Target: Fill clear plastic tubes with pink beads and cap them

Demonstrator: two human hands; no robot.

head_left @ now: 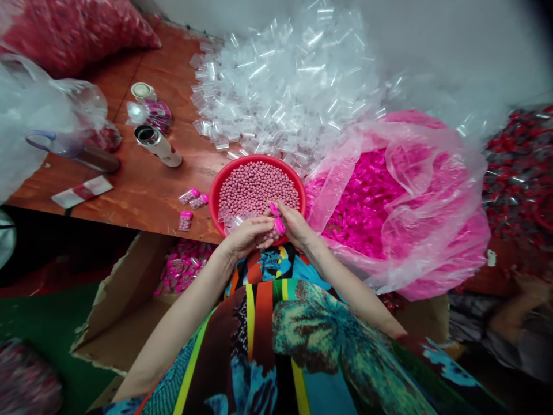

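My left hand [248, 235] is closed around a small clear container of pink beads [270, 235], at the near rim of a red bowl [213, 199]. A bright pink cap [280, 226] sits at the container's top end. With closed fingers, my right hand [296, 223] holds another pink cap [273, 209] just above it. Round pink beads [257, 187] fill much of the bowl. Clear empty containers [233, 222] lie on them beside my left hand, partly hidden by it. Several capped containers of beads [185, 220] rest on the table left of the bowl.
A heap of clear empty containers [285, 86] covers the table's back. To the right stands an open pink plastic bag [449, 230] of pink caps [367, 202]. A cardboard box [125, 300] with filled containers is below the edge. A person's arm [514, 311] shows far right.
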